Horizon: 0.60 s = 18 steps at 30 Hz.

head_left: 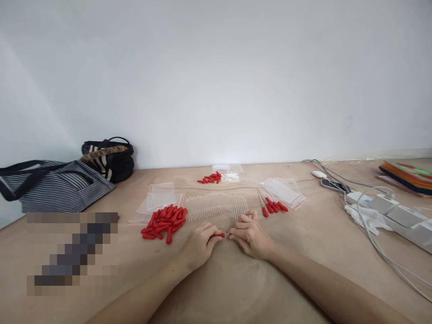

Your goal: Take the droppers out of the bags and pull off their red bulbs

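Observation:
Near the middle of the table, my left hand [201, 243] pinches a red rubber dropper bulb [222, 235] with thumb and fingers. Facing it, my right hand [251, 235] is closed on a thin clear dropper tube [227, 234], whose end meets the bulb's mouth; how deep it sits I cannot tell. Most of the tube is hidden in my fingers. Just beyond both hands lies a row of clear tubes [216, 206], side by side. A pile of red bulbs [165, 221] is left of my left hand. To the right, several tubes with red bulbs on them [274, 206] lie together.
Clear zip bags [162, 194] lie behind the bulb pile, more bags [283, 191] at right. Small red bulbs [211, 177] and short tubes [232, 177] sit farther back. A power strip [398, 216] with cables stands right, a striped bag [64, 186] left. One patch at left is pixelated.

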Available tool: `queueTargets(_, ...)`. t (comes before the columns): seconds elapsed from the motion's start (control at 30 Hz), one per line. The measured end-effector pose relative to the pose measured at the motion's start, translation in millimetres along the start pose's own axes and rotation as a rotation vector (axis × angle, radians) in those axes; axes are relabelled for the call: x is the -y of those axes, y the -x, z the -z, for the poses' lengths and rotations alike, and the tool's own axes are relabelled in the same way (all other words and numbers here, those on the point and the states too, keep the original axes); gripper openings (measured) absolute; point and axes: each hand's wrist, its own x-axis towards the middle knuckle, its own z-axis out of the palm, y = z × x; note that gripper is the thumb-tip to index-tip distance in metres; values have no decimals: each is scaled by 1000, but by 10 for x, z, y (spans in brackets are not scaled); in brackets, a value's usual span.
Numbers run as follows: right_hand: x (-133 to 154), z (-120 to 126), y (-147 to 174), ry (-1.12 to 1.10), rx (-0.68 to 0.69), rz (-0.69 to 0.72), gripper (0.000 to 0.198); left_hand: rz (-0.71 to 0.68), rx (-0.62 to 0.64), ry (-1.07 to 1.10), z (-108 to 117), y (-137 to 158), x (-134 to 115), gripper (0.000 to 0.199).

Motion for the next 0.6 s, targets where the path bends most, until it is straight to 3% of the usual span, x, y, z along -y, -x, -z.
queueTargets(0.43,-18,-51,19,-35,-2,-17,29,69,8,64,55,-3,-56,19)
queueTargets(0.6,-92,68,49,-29,-25,-63,33,142,-50,74,111,21,-40,17)
